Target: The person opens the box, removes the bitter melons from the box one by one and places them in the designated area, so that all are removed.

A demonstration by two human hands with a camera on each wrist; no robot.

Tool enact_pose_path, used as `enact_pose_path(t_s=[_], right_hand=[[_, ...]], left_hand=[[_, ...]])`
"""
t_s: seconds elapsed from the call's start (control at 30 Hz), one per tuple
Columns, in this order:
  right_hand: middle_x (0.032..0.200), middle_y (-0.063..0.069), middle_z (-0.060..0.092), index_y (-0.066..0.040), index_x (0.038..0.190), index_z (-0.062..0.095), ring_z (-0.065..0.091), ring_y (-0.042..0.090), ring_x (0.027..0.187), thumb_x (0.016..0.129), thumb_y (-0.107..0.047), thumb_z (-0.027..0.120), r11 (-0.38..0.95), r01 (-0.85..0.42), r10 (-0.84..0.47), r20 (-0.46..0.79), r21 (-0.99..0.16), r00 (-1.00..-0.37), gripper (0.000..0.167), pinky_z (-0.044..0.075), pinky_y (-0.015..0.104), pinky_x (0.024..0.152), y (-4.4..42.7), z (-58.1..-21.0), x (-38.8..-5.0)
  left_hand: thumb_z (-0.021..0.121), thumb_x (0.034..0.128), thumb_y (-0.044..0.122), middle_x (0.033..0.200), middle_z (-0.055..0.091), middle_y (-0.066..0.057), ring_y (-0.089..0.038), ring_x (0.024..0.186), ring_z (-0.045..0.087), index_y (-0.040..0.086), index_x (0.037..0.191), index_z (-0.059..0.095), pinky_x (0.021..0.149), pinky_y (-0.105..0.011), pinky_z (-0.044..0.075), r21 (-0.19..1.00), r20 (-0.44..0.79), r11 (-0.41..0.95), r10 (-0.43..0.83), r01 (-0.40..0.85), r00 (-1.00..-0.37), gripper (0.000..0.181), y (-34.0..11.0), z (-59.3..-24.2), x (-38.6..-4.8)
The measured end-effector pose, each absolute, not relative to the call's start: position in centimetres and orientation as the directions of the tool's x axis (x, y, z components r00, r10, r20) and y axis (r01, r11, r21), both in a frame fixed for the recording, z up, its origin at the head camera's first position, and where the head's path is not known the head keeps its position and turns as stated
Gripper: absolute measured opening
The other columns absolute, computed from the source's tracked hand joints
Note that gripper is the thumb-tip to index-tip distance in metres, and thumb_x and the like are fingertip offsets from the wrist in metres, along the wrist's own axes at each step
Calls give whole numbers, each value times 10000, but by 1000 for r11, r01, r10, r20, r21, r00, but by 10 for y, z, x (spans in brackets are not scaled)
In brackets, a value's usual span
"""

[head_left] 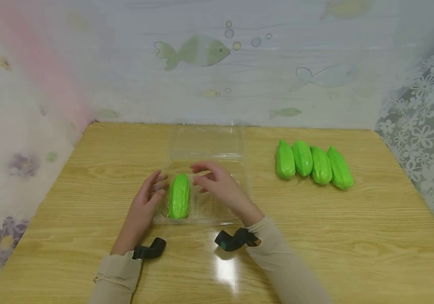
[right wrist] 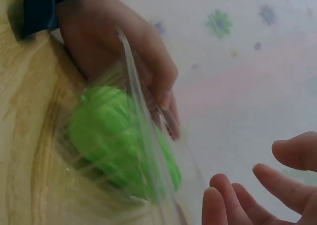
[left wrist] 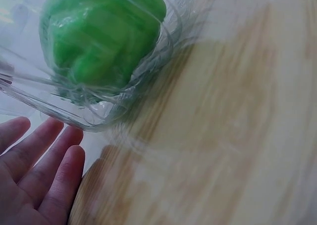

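Observation:
A clear plastic clamshell box (head_left: 217,220) lies with its lid (head_left: 207,141) folded back toward the wall. One bright green, ridged gourd-like vegetable (head_left: 179,196) is in its left side, lengthwise. My left hand (head_left: 145,202) is at the box's left side, fingers loosely extended; in the left wrist view its fingertips (left wrist: 73,135) are close by the clear wall, and whether they touch it I cannot tell. Over the box's middle, just right of the vegetable, hovers my right hand (head_left: 218,185), its fingers loosely bent and holding nothing.
Several similar green vegetables (head_left: 321,165) lie side by side on the right of the wooden table (head_left: 296,245). A wall covering with fish drawings (head_left: 201,50) rises behind the table's far edge. Each wrist wears a black camera mount (head_left: 233,240).

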State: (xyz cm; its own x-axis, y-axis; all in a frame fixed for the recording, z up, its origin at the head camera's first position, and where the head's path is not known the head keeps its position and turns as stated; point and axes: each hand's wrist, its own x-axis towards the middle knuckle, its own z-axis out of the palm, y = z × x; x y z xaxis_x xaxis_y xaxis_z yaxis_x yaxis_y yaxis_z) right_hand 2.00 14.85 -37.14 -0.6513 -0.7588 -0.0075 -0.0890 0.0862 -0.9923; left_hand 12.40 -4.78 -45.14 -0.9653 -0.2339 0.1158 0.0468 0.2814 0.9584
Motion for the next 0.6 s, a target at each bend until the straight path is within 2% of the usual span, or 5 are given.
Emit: enact_pose_path(t_s=[0.2, 0.3, 0.43, 0.6], right_hand=[[1208, 114, 490, -60, 1241, 482, 550, 254, 969, 906, -161, 524, 131, -154, -771, -2, -979, -637, 352, 501, 422, 748, 139, -394, 19], [1197, 28, 513, -120, 1239, 502, 552, 175, 955, 901, -215, 528, 199, -209, -777, -24, -957, -629, 352, 501, 359, 749, 137, -401, 21], [1207, -69, 514, -197, 1245, 504, 540, 121, 971, 889, -284, 536, 287, -260, -784, -70, -922, -617, 368, 474, 286, 759, 137, -407, 23], [1227, -78, 490, -227, 1253, 490, 535, 121, 983, 887, -329, 529, 322, -308, -799, -83, -895, -595, 382, 465, 299, 771, 137, -409, 23]], left_hand=[[424, 956, 185, 1356, 382, -39, -211, 1211, 393, 171, 1413, 225, 993, -382, 310, 957, 99, 288, -236, 28, -967, 499, -47, -452, 124], [425, 955, 185, 1367, 363, -33, -216, 1223, 372, 180, 1420, 203, 997, -418, 295, 958, 95, 285, -233, 26, -968, 515, -47, -452, 124], [431, 953, 187, 1393, 322, -16, -244, 1233, 342, 209, 1428, 178, 995, -454, 288, 953, 93, 302, -236, 19, -967, 539, -47, -452, 125], [439, 950, 214, 1399, 314, 30, -237, 1226, 348, 239, 1421, 208, 991, -451, 297, 947, 104, 321, -249, 19, -963, 526, -47, -453, 124]])
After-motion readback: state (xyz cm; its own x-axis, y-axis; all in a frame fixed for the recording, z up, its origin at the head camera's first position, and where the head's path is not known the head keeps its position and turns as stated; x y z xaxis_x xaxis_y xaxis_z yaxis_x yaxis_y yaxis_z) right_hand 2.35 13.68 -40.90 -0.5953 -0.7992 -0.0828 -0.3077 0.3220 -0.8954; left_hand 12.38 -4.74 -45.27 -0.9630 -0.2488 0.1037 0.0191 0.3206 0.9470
